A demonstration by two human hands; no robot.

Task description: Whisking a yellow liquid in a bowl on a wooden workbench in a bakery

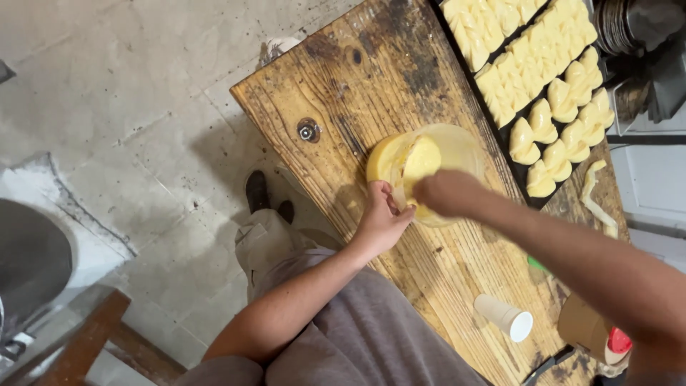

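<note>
While left hand (382, 218) fingers grip the clear jar (429, 168) w/ yellow cream, right hand (446, 193) covers its rim; fingers' state unclear.

A wooden table (400, 78) runs from the near right to the far middle of the view, with the floor (128, 93) to its left. On the table, near its middle, stands a tub (429, 161); the left hand (382, 221) touches its near side and the right hand (446, 193) is at its rim. Behind and to the right lies a tray (509, 136) filled with rows of dough pieces (550, 107). Nearer, on the right, a cup (506, 317) lies on its side, with a tape roll (589, 330) just right of it
</note>
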